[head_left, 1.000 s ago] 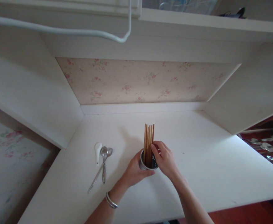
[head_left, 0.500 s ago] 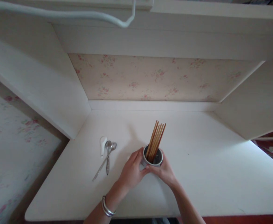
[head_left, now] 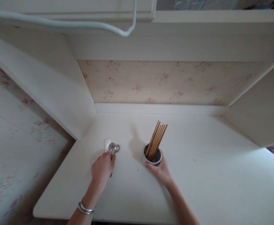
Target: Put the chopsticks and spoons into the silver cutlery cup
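Observation:
My right hand (head_left: 160, 170) is wrapped round the near right side of a grey-white cup (head_left: 145, 160) that stands on the white table. Several brown wooden chopsticks (head_left: 156, 140) lean to the right inside the cup. To the left, the fingers of my left hand (head_left: 103, 168) close on the handles of two metal spoons, one with a larger bowl (head_left: 112, 147) and one with a smaller bowl (head_left: 117, 148). The hand covers most of the handles; one handle end pokes out below. A white soup spoon (head_left: 107, 143) lies just beyond, partly hidden by my fingers.
The white tabletop (head_left: 209, 175) runs up to floral wallpaper (head_left: 151, 82) at the back. White side panels (head_left: 64, 103) rise left and right. A white cable (head_left: 80, 24) hangs across the top, below a cabinet. Small dark specks dot the table.
My left hand has let go of the cup and moved left onto the metal spoons. My right hand stays on the cup. The view has tilted up slightly.

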`<state>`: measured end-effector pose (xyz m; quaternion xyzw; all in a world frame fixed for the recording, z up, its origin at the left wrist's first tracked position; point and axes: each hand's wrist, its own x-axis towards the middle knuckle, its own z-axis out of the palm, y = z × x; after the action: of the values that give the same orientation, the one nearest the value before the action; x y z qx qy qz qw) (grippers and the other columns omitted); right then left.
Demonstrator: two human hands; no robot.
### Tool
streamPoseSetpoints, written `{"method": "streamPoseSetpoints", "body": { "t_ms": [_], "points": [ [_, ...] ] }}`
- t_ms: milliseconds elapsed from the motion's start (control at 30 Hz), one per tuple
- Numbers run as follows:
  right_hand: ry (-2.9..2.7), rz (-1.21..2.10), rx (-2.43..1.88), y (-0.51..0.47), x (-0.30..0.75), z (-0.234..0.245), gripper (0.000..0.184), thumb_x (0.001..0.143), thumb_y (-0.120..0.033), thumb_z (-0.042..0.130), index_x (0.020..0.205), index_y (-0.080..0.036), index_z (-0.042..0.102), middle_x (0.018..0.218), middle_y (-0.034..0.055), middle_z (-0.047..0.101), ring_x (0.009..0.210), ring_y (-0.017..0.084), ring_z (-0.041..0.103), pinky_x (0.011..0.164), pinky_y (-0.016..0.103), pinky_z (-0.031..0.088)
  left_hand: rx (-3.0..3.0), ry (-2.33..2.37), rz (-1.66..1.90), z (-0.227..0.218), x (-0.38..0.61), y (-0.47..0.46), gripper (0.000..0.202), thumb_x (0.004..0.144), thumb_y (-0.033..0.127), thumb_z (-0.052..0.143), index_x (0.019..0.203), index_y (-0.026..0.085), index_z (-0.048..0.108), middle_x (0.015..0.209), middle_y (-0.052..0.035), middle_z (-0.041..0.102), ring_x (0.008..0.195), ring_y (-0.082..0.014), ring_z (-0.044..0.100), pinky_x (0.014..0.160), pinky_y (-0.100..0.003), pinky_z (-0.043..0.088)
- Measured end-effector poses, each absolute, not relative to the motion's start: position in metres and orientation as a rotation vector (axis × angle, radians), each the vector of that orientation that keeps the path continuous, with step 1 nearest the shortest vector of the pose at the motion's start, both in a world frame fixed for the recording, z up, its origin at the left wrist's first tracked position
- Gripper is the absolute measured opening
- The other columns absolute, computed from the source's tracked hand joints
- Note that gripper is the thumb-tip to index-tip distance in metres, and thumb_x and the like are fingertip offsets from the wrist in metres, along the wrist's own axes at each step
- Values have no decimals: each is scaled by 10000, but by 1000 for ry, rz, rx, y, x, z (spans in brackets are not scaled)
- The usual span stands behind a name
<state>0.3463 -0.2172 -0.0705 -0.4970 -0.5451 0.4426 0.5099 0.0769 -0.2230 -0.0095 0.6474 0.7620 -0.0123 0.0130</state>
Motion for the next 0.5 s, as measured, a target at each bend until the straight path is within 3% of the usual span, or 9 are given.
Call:
{"method": "streamPoseSetpoints", "body": {
  "t_ms": [333,500],
  "points": [
    [-1307,1054,-1182,-219,344,-68,856,620,-382,879,1357,-262,460,1283,97,639,1184,323,594,1052,534,427,1984,2263,-115,-13,80,-214,359,966,383,348,945,170,636,990,-132,721,860,-291,710,692,-355,495],
    [-1305,1060,-1183,-220,345,-64,862,626,-381,876,1366,-254,452,1300,107,628,1203,325,580,1067,540,412,1948,2193,-88,-15,80,-212,320,947,418,400,936,190,624,1001,-110,725,881,-297,708,699,-348,488]
  ]
}}
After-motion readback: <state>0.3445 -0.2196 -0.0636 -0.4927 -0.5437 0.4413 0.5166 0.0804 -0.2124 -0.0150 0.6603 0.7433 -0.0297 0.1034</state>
